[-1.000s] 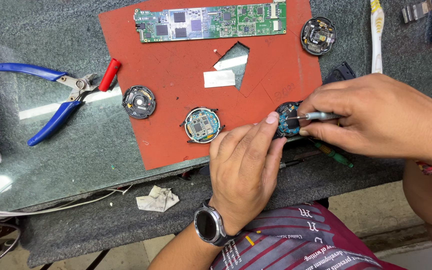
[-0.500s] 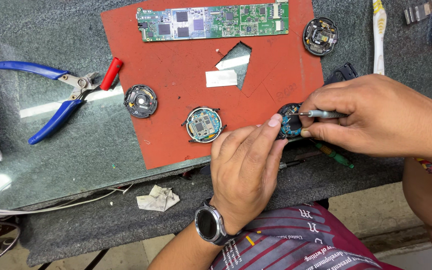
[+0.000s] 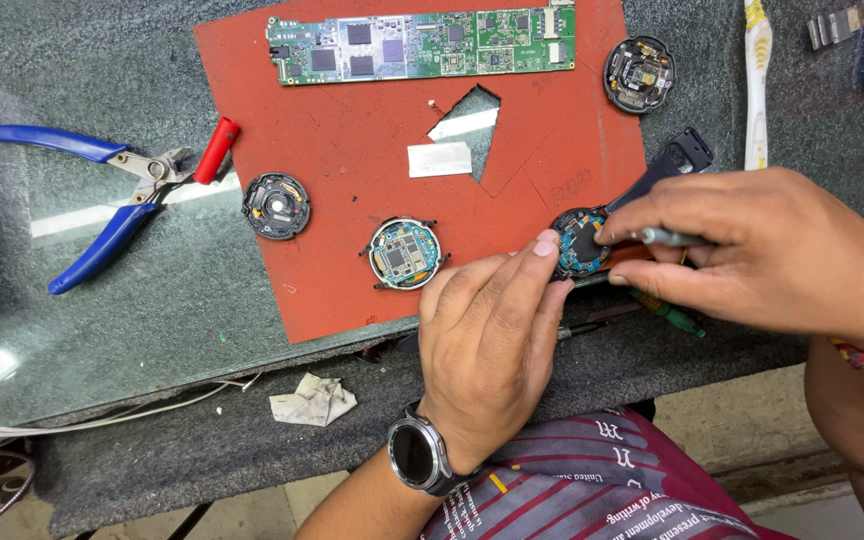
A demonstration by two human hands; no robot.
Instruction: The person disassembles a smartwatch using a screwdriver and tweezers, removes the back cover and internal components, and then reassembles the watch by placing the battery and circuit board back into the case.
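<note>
The open watch case point(image 3: 580, 243) sits at the red mat's point(image 3: 352, 200) right edge. The left hand point(image 3: 487, 345), fingers loosely curled, steadies it with a fingertip on the rim; the right hand point(image 3: 752, 250) pinches a thin tool point(image 3: 667, 237) over it. It looks light and fragile inside, best held by the rim. It holds a bluish board

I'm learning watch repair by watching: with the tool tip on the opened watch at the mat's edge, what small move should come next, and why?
Probably a gentle pry or turn with the thin tool in the right hand. Its tip already sits on the opened watch body, and the left hand braces that body with a fingertip at the red mat edge, so it seems steadied.
</note>
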